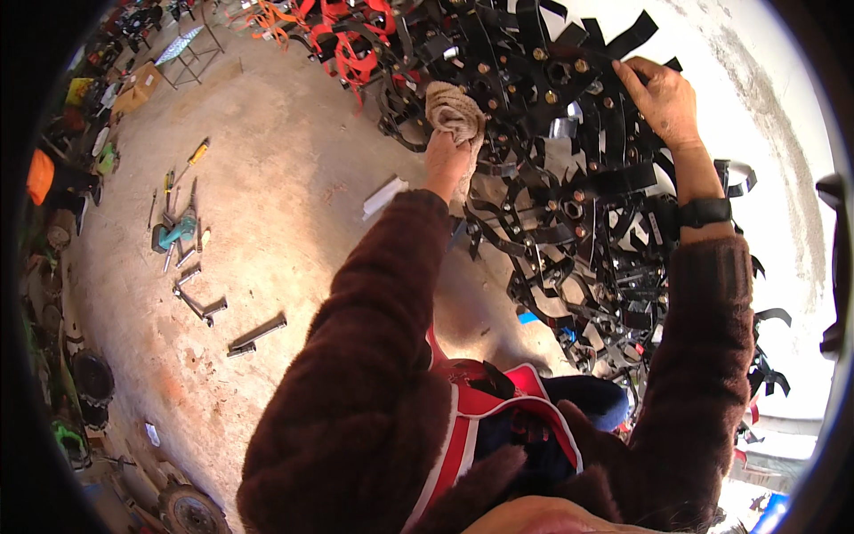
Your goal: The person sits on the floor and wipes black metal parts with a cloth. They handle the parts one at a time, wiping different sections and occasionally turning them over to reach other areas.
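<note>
A bunched beige cloth [455, 110] is gripped in my left hand [447, 160], held against the near-left side of a large pile of black metal tiller blades [614, 178]. Curved arms, hubs and brass-coloured bolts show all through that pile. On the far right of it, my right hand [663, 100] is closed with the fingers bent at a black blade [633, 36]. Its thumb and fingertips meet the dark metal, though the exact grip is partly hidden.
Red blade parts [351, 44] lie beyond the pile. On the concrete floor at left rest a teal power tool [178, 231], a yellow-handled screwdriver [198, 152] and several wrenches. A cardboard box [138, 87] stands far left, near a person in orange [40, 176]. A white wall borders the right.
</note>
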`<state>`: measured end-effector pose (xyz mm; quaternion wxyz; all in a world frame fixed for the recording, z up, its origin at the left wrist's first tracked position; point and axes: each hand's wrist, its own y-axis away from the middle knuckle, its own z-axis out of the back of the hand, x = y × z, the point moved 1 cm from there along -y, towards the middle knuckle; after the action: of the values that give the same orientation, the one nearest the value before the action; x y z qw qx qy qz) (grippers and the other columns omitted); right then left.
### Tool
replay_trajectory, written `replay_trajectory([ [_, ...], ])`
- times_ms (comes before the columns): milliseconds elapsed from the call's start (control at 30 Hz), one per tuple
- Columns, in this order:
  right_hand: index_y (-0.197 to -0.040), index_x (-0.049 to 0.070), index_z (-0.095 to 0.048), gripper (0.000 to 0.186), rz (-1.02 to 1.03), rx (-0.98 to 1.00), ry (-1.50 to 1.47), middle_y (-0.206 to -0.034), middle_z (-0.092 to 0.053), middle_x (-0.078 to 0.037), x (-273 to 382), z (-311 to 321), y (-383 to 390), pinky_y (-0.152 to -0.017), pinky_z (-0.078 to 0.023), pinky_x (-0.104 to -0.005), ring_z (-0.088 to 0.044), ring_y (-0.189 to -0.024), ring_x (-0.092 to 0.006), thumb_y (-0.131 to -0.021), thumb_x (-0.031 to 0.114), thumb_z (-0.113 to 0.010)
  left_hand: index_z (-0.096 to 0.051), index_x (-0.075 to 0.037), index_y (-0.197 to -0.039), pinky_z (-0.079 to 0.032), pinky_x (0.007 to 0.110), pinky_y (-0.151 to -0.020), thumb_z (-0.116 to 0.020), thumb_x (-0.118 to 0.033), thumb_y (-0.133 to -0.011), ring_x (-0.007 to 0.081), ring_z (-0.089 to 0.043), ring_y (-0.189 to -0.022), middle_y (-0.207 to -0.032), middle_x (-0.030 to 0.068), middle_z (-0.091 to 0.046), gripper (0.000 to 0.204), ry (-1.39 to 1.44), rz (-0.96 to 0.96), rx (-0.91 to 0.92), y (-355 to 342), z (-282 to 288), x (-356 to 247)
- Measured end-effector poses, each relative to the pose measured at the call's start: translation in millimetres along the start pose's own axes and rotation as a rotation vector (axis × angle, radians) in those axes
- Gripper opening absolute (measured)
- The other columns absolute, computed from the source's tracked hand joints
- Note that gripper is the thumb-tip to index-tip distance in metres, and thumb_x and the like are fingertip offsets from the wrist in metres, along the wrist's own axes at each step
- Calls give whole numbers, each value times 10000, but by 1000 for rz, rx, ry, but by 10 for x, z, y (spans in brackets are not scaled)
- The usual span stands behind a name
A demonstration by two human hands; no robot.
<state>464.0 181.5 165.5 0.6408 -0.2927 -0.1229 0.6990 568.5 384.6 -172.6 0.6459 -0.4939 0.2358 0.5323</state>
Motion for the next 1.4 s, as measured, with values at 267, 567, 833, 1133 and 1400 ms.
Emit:
replay_trajectory([
  [267,-880,173,-736,316,-46,11,-60,-708,-684,-98,54,43,-13,-637,-545,-375,-674,-685,-298,-909,453,-591,-690,10,-958,-504,434,-817,-707,-269,-807,379,-667,-872,-886,207,-698,317,227,-161,-319,-1021,497,-668],
  [567,-858,163,-728,307,-76,22,-82,-747,-694,-87,77,62,-14,-665,-547,-382,-681,-721,-293,-901,436,-596,-600,35,-1178,-486,400,-916,-663,-578,-800,348,-633,-1056,-1119,249,-647,723,128,-152,167,-2361,534,-1310],
  [833,-890,178,-724,335,-86,7,-13,-554,-640,8,86,17,-18,-633,-538,-338,-679,-666,-225,-919,468,-560,-627,1,-1141,-512,432,-887,-693,-451,-800,372,-618,-1060,-1150,244,-626,571,36,-197,78,-2107,390,-1169],
  [1133,-885,187,-722,324,-17,-64,-2,-554,-630,-21,59,3,-3,-625,-538,-360,-675,-670,-252,-914,468,-564,-567,-157,-1274,-498,409,-958,-732,-88,-774,392,-546,-1164,-1396,206,-370,530,-116,-634,23,-797,257,-1038],
  [1400,-912,183,-720,345,-84,-5,-36,-656,-674,-62,49,-6,3,-655,-550,-391,-683,-706,-270,-919,484,-551,-564,-83,-1265,-470,384,-972,-744,-108,-776,367,-566,-1153,-1307,196,-498,522,80,-586,257,-634,480,-945],
])
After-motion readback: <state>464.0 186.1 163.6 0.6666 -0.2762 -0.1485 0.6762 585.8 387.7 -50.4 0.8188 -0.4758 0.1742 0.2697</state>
